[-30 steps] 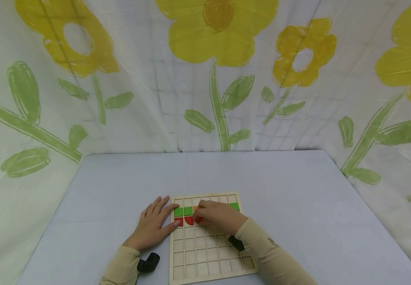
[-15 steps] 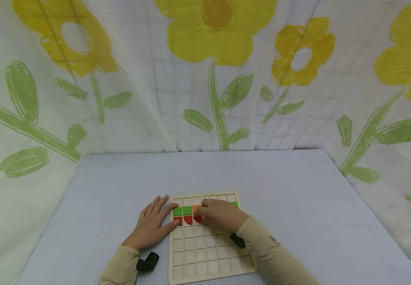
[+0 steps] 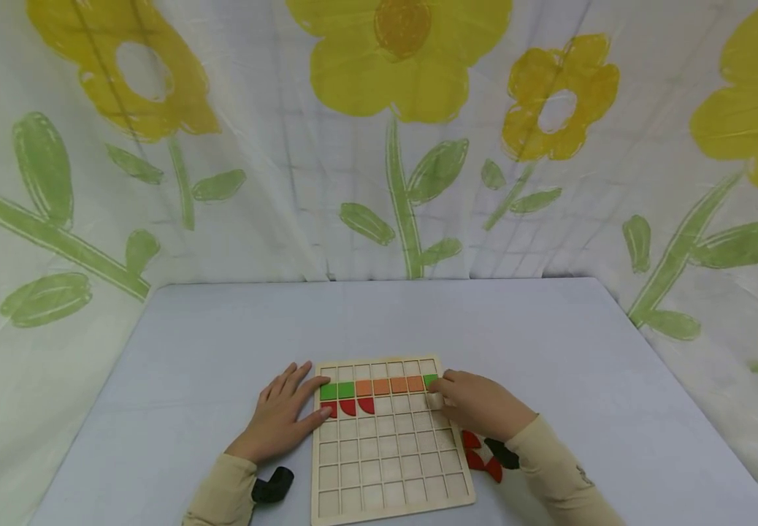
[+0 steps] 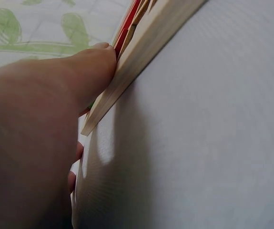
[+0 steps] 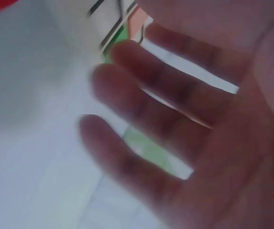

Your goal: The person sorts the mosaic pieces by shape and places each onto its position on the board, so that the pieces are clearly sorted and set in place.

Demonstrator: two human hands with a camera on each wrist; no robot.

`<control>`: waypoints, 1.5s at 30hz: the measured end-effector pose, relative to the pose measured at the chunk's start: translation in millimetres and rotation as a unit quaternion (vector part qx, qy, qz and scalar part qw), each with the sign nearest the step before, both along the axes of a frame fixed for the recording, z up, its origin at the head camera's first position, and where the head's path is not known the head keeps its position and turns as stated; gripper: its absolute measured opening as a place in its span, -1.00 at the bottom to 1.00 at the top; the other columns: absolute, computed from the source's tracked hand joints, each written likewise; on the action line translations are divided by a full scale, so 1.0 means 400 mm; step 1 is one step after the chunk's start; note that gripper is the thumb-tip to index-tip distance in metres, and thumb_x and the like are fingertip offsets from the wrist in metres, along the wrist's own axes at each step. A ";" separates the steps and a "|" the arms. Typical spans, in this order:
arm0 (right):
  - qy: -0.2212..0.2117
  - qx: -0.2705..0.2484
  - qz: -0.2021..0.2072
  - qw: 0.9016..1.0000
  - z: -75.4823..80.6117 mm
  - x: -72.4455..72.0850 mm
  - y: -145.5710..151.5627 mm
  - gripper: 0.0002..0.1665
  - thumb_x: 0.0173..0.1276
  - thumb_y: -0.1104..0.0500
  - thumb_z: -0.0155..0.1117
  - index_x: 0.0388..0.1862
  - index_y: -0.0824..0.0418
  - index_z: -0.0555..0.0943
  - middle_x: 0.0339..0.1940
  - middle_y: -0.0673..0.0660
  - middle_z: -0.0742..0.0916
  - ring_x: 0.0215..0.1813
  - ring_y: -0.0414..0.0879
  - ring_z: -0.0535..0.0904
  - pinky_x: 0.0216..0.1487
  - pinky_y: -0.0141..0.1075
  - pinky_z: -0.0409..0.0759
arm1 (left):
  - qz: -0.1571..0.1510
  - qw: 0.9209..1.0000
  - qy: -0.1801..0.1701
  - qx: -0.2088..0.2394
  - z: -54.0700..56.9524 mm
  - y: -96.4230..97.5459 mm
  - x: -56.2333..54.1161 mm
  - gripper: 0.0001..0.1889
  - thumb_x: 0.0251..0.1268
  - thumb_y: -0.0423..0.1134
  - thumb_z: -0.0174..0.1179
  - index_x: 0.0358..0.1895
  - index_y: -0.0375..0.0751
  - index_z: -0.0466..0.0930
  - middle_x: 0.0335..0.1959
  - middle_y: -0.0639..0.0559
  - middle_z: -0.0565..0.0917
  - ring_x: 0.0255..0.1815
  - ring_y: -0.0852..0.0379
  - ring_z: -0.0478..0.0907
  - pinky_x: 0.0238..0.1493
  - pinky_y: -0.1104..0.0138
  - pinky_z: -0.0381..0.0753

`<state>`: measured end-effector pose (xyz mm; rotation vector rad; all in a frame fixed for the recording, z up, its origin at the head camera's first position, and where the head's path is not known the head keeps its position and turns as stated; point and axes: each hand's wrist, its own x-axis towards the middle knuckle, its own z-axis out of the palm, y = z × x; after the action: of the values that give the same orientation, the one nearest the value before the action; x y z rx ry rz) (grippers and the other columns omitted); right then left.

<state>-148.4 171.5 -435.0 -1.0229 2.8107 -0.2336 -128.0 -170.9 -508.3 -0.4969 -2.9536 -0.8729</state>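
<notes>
A wooden grid board lies on the table. My left hand rests spread at its left edge, thumb and index finger on the rim; the left wrist view shows the thumb against the wooden side. At the upper right edge of the board is my right hand, its relaxed fingers holding nothing. One grid row has green squares at its ends and several orange squares between. Below them sit three red quarter-circle pieces, the leftmost partly under my left thumb.
Several loose red pieces lie on the table right of the board, partly behind the right wrist. A black wrist device sits on each wrist. A curtain with yellow flowers hangs behind the table.
My right hand has let go of the third red quarter-circle and moved right to the board's edge. The orange squares and loose red pieces now show. The left hand stays put.
</notes>
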 end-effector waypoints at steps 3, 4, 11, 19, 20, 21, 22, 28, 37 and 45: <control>-0.024 0.008 -0.047 0.999 0.005 0.028 0.043 -0.61 0.26 0.10 0.37 0.06 0.12 0.59 -0.21 -0.08 0.64 -0.28 -0.29 0.53 -0.26 -0.39 0.56 | 0.002 1.000 -0.001 -0.002 -0.001 0.001 0.000 -0.48 0.33 0.16 0.09 0.29 0.10 0.42 0.50 -0.12 0.16 0.53 -0.21 -0.07 0.36 -0.19 -0.07; -0.031 0.010 -0.061 0.998 0.005 0.039 0.057 -0.60 0.25 0.10 0.37 0.06 0.12 0.58 -0.20 -0.09 0.64 -0.27 -0.29 0.55 -0.26 -0.39 0.57 | 0.002 1.000 -0.001 -0.002 -0.001 0.002 0.000 -0.49 0.33 0.16 0.08 0.29 0.10 0.42 0.50 -0.12 0.16 0.53 -0.21 -0.07 0.36 -0.19 -0.07; -0.071 0.002 -0.116 0.991 -0.016 0.107 0.140 -0.65 0.22 0.09 0.38 -0.01 0.08 0.60 -0.28 -0.17 0.58 -0.36 -0.37 0.45 -0.31 -0.41 0.56 | 0.004 1.000 -0.006 -0.001 0.003 0.005 0.002 -0.49 0.35 0.17 0.07 0.29 0.10 0.42 0.50 -0.13 0.15 0.53 -0.21 -0.08 0.36 -0.20 -0.08; -0.107 -0.043 -0.101 0.988 -0.050 0.152 0.190 -0.53 0.13 -0.27 0.37 -0.06 -0.09 0.58 -0.14 -0.22 0.49 -0.23 -0.36 0.43 -0.20 -0.41 0.59 | 0.001 1.000 -0.006 0.002 0.008 0.001 0.001 -0.49 0.36 0.15 0.06 0.30 0.06 0.41 0.50 -0.15 0.15 0.53 -0.23 -0.08 0.37 -0.19 -0.10; -0.112 -0.049 -0.101 0.987 -0.053 0.155 0.190 -0.52 0.11 -0.30 0.37 -0.07 -0.11 0.58 -0.14 -0.22 0.48 -0.22 -0.36 0.43 -0.20 -0.41 0.59 | 0.001 1.000 -0.006 0.002 0.008 0.000 0.001 -0.49 0.36 0.14 0.07 0.30 0.06 0.41 0.50 -0.15 0.15 0.53 -0.23 -0.08 0.37 -0.19 -0.10; -0.114 -0.052 -0.101 0.987 -0.055 0.158 0.190 -0.52 0.08 -0.31 0.38 -0.09 -0.13 0.58 -0.15 -0.23 0.48 -0.21 -0.36 0.43 -0.19 -0.41 0.59 | 0.002 1.000 -0.006 0.001 0.009 -0.001 0.001 -0.49 0.35 0.14 0.07 0.30 0.06 0.41 0.50 -0.15 0.15 0.53 -0.23 -0.08 0.37 -0.19 -0.10; -0.113 -0.055 -0.100 0.987 -0.057 0.161 0.190 -0.54 0.08 -0.29 0.39 -0.11 -0.14 0.58 -0.16 -0.24 0.48 -0.21 -0.36 0.43 -0.19 -0.42 0.59 | 0.002 1.000 -0.005 0.001 0.009 -0.001 0.001 -0.49 0.35 0.14 0.08 0.30 0.06 0.41 0.50 -0.15 0.15 0.53 -0.23 -0.08 0.37 -0.19 -0.10; -0.076 -0.051 -0.093 0.991 -0.066 0.169 0.181 -0.71 0.14 -0.04 0.45 -0.19 -0.08 0.58 -0.28 -0.27 0.49 -0.27 -0.41 0.41 -0.22 -0.43 0.57 | 0.006 1.000 -0.004 0.001 0.012 0.001 0.002 -0.50 0.36 0.13 0.08 0.29 0.07 0.42 0.49 -0.15 0.16 0.52 -0.23 -0.07 0.36 -0.20 -0.08; 0.003 -0.004 -0.210 0.978 -0.082 0.165 0.173 -0.62 0.08 -0.13 0.45 -0.42 -0.02 0.43 -0.58 -0.19 0.37 -0.50 -0.37 0.25 -0.46 -0.47 0.34 | 0.006 1.000 -0.001 0.001 0.010 0.004 0.002 -0.51 0.37 0.11 0.07 0.29 0.06 0.43 0.49 -0.16 0.17 0.52 -0.23 -0.07 0.36 -0.20 -0.08; -0.043 -0.041 -0.118 0.991 -0.066 0.172 0.204 -0.72 0.17 0.14 0.43 -0.15 -0.05 0.60 -0.23 -0.25 0.52 -0.23 -0.41 0.47 -0.16 -0.41 0.61 | 0.004 1.000 0.001 0.005 0.009 0.006 0.004 -0.51 0.37 0.11 0.07 0.29 0.04 0.43 0.48 -0.17 0.18 0.52 -0.25 -0.06 0.36 -0.21 -0.08</control>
<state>-79.6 253.0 -461.4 -0.6732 2.8596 -0.4136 -126.4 -168.3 -504.6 -0.4841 -2.9470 -0.8848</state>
